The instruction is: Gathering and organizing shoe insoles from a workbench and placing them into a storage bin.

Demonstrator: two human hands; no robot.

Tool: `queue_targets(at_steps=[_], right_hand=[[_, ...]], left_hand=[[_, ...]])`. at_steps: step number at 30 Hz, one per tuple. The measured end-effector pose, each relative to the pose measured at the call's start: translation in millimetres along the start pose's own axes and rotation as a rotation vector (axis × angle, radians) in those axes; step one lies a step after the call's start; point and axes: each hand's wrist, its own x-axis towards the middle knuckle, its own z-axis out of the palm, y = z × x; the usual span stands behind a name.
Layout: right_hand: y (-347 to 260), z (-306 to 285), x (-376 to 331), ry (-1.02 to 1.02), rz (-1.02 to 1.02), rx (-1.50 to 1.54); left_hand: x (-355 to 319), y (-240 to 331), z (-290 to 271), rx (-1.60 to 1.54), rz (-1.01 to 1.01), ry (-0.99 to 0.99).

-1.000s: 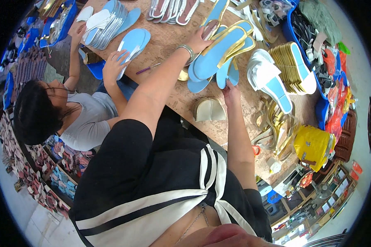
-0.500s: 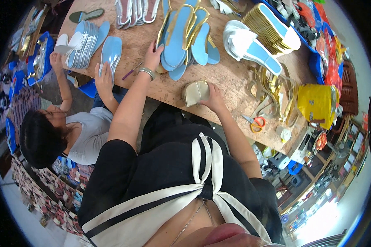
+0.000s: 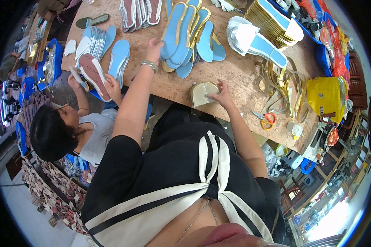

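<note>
A fanned stack of light blue insoles with gold edging (image 3: 180, 39) lies at the far middle of the table. My left hand (image 3: 153, 50), with a bangle on the wrist, is at this stack's left edge; its fingers are blurred, so I cannot tell whether they hold an insole. Nearer the front edge stands a bundle of beige half-round pieces (image 3: 202, 94) with a thin tie across it. My right hand (image 3: 223, 95) grips that bundle's right side, thumb on top and fingers along the edge.
At left a co-worker (image 3: 92, 136) holds a brown insole (image 3: 94, 76) beside silver-edged insole stacks (image 3: 118, 61). Gold straps (image 3: 282, 88), orange-handled scissors (image 3: 268, 120), a yellow bag (image 3: 326, 99) and a white-wrapped insole bundle (image 3: 257, 43) lie to the right.
My left hand has shifted slightly left against the insole stack, whose top pieces now lie more fanned out. My right hand stays at the beige bundle. The co-worker has picked up a brown insole.
</note>
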Motion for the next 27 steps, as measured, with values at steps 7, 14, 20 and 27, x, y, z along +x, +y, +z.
queue_targets(at_steps=[7, 14, 20, 27], right_hand=[[3.6, -5.0, 19.7, -0.234, 0.132, 0.0], [11.2, -5.8, 13.6, -0.253, 0.17, 0.158], [12.5, -8.9, -2.4, -0.171, 0.052, 0.038], [-0.8, -6.4, -25.4, -0.241, 0.324, 0.08]], left_hand=[[-9.4, -39.2, 10.1, 0.424, 0.181, 0.11], [-109.3, -54.4, 2.2, 0.452, 0.263, 0.141], [-193.2, -89.8, 14.9, 0.49, -0.059, -0.349], [-192.8, -79.6, 43.8, 0.36, -0.256, -0.408]])
